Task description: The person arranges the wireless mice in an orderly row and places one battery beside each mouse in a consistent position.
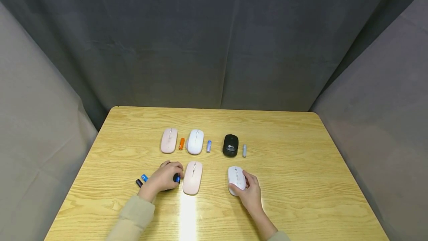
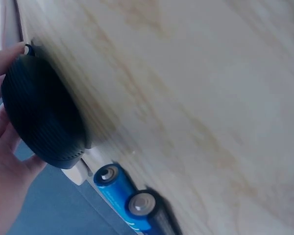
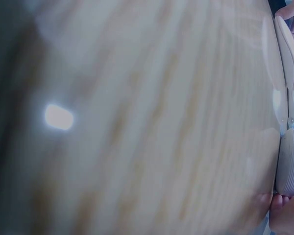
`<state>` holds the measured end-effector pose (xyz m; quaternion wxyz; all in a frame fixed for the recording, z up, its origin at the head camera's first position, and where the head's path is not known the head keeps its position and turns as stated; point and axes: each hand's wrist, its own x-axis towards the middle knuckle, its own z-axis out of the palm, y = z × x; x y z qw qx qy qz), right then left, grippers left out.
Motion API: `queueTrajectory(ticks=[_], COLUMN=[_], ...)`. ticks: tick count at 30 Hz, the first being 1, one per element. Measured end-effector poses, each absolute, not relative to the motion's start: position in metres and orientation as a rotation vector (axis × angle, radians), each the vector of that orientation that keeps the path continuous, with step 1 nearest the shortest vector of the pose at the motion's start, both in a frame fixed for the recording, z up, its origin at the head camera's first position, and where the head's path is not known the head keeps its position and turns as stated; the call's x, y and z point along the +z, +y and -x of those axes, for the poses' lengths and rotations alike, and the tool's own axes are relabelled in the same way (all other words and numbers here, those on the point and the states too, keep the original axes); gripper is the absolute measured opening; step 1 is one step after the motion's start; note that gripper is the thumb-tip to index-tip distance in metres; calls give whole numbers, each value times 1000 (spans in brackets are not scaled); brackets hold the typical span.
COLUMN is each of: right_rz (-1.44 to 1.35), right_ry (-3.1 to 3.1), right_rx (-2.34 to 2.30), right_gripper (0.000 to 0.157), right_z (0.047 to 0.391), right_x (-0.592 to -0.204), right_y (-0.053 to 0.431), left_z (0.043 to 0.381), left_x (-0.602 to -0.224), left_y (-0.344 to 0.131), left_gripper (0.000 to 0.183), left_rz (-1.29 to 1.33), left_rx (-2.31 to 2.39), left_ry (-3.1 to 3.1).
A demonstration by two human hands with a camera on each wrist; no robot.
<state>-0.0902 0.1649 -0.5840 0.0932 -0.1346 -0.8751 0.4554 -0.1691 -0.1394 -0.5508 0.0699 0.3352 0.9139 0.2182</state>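
My left hand (image 1: 165, 176) grips a black mouse (image 2: 41, 112) with ribbed sides, mostly hidden under the hand in the head view. A small blue piece (image 1: 178, 179) shows by its fingertips. Behind that hand lie a blue battery (image 1: 144, 177) and a black battery (image 1: 139, 183), side by side. My right hand (image 1: 250, 192) holds a white mouse (image 1: 236, 177) at its sides, thumb on the left and fingers on the right. Between the hands lies a pink mouse (image 1: 193, 177), close to the left fingertips.
Farther back on the wooden table (image 1: 287, 181) stand a pink mouse (image 1: 169, 140), an orange battery (image 1: 181, 144), a white mouse (image 1: 195, 141), a blue-violet battery (image 1: 208, 146), a black mouse (image 1: 230, 145) and a grey battery (image 1: 244, 151). Dark curtains (image 1: 167, 47) hang behind.
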Motion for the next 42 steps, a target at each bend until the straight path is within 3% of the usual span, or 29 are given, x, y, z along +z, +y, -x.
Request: queueTrajectory(ticks=[9,17,23,31,42], right_rz=[399,374,367,362,361], right_ry=[-2580,-2579,-2575,-2558,-2572], right_rx=[1350,1345,1356,1338,1354], right_gripper=[72,73,72,71,73], right_z=[90,90,91,90,89], right_x=[-582,-583,-584,-584,-583], right_y=[165,166,166,165,165], left_z=[168,168,168,159,131], left_x=[-546,-530,-521,-523,-529], left_y=[-142,-158,-175,-202,-222], left_gripper=[22,45,46,48,63], left_rz=[-970,-787,-600,-258,-99], left_rx=[723,979,1190,1107,941], left_ry=[2739,2827,2945,2974,2868])
